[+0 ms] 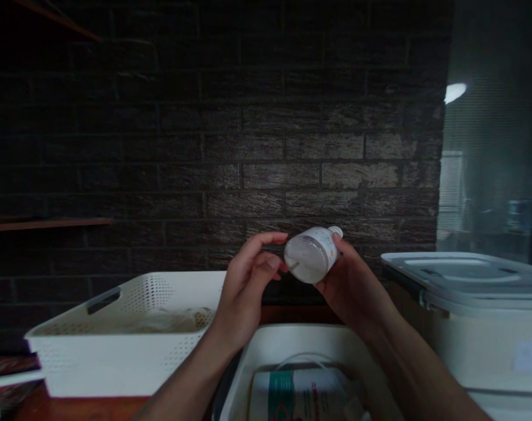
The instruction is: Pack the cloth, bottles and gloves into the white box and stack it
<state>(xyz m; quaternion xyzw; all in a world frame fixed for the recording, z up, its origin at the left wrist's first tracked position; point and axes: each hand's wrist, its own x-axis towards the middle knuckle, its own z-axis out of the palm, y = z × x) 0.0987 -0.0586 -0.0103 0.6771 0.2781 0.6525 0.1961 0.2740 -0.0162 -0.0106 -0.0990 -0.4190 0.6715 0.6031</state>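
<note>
A small clear plastic bottle with a printed label and a white cap is tilted in the air, its round base turned toward me. My right hand grips it from the right, thumb up near the cap; the other fingers are mostly hidden behind the bottle. At the base end is my left hand, its thumb and index finger apart and loosely curved. Those left fingertips are right beside the base, and whether they touch it I cannot tell. Below both hands is a white bin holding a white-and-green package and a thin clear tube.
On the left stands a white perforated basket with clear plastic inside. A lidded container with a grey lid is at the right. Behind everything rises a dark brick wall. A wooden shelf juts in at left.
</note>
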